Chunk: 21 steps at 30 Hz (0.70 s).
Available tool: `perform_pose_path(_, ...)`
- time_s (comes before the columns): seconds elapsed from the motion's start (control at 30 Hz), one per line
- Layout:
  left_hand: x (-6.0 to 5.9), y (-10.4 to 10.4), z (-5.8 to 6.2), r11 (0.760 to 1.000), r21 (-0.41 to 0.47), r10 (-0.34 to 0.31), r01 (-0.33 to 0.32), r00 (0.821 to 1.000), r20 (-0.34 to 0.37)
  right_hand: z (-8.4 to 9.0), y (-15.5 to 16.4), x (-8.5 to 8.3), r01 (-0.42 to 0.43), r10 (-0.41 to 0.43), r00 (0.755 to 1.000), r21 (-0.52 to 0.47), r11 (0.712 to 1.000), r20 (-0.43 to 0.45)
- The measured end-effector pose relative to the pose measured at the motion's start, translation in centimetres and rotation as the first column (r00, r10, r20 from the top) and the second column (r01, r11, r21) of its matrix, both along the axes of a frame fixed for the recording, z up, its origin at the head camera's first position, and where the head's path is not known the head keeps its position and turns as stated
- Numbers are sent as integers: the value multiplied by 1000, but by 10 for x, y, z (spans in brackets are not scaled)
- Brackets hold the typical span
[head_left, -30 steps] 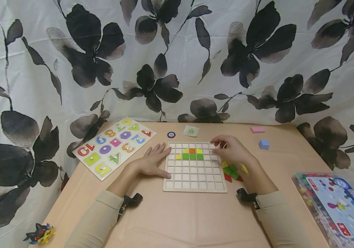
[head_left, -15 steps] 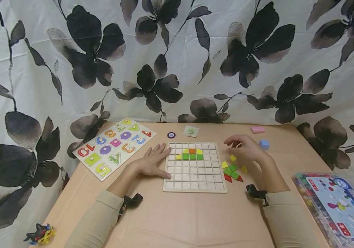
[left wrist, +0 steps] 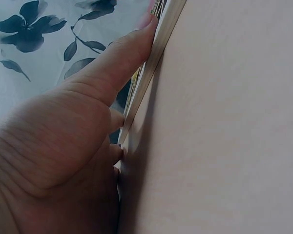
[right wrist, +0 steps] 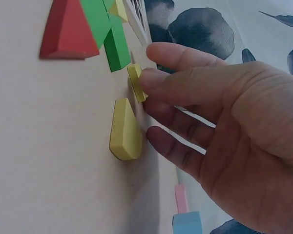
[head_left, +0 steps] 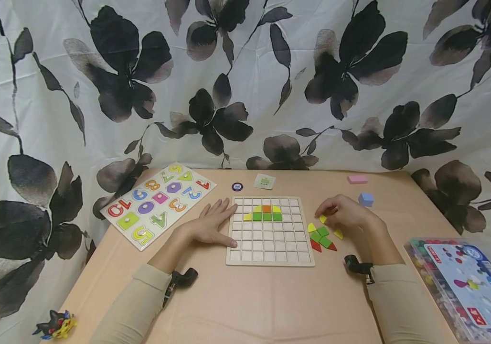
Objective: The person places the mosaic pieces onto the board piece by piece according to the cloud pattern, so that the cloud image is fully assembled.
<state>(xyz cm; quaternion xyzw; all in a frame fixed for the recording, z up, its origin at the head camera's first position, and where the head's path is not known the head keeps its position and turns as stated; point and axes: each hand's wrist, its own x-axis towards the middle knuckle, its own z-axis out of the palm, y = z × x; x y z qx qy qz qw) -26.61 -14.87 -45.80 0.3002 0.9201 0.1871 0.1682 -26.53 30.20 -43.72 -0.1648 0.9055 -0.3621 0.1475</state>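
the right hand (head_left: 343, 213), having left the grid board (head_left: 270, 231), is now closing its grip on a small yellow piece (right wrist: 136, 82) lying on the surface beside it, while the flat left hand (head_left: 211, 224) keeps bracing the board's edge.

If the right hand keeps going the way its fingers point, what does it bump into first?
The right hand points left, toward the board. Its fingertips are already at a small yellow piece. Going straight on, it would probably reach the wooden grid board next, at its right edge, though depth is hard to judge.
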Motion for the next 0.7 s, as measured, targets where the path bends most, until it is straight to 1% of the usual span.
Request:
perform_pose_path(0.23, 0, -1, 2, 1000, 1, 0, 0, 1000, -3, -3, 3, -4, 6, -6, 1000, 29, 1000, -20)
perform_pose_path(0.53, -1, 0, 0, 1000, 2, 4, -4, 1000, -1, -3, 3, -1, 57, -56, 998, 46, 997, -27)
perform_pose_path(0.7, -1, 0, 0, 1000, 7, 5, -5, 1000, 1, -1, 3, 0, 59, -58, 998, 52, 997, -24)
